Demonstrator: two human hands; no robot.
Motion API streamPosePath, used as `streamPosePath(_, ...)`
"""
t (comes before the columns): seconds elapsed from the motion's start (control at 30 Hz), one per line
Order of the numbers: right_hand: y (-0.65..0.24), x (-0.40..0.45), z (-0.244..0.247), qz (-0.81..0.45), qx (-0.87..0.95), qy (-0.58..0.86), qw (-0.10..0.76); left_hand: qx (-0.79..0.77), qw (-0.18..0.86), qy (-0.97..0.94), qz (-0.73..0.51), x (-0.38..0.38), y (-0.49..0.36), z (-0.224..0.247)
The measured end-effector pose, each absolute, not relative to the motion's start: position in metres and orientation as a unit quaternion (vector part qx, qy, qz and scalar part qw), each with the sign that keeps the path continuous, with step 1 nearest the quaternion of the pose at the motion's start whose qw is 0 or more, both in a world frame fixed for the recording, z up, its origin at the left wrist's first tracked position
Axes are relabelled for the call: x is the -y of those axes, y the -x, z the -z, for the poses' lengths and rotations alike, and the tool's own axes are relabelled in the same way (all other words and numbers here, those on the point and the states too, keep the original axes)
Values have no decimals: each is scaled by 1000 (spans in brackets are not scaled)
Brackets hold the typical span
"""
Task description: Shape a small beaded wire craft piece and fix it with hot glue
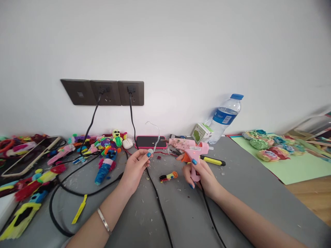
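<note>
My left hand (136, 167) pinches a silvery wire-like strand (158, 135) that ends in a small coil at the fingertips and curves upward. To its right, my right hand (200, 174) is wrapped round the handle of a pink glue gun (192, 147), whose nozzle points left toward the strand. Nozzle and strand are apart. Between and below the hands, a small orange, yellow and black fuzzy piece (168, 176) lies on the grey table (181, 220).
Colourful fuzzy figures (106, 165) and a phone (31, 156) crowd the left. Black cables (157, 199) cross the table. Behind are another phone (150, 141), a small box (202, 133) and a water bottle (224, 117). A yellow cutter (213, 160) lies right, beyond it fabric flowers (274, 146).
</note>
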State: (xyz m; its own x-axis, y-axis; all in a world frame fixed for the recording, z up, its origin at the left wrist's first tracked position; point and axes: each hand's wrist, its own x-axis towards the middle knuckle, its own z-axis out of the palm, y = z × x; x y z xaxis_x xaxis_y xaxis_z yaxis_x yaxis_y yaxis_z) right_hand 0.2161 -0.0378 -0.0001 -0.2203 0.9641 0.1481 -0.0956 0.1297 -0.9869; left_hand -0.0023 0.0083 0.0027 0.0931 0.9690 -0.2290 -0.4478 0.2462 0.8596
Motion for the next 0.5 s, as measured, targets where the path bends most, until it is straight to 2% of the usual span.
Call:
streamPosePath(0.27,-287,33,-62,-418,492,543,537,-417,664,-342,-518,-7,4,-2)
streamPosePath(0.43,-366,44,-73,-423,524,614,411,-416,662,-346,-519,-7,4,-1)
streamPosePath(0.5,-388,52,-69,-375,546,642,386,-411,660,-350,-522,-8,4,-1)
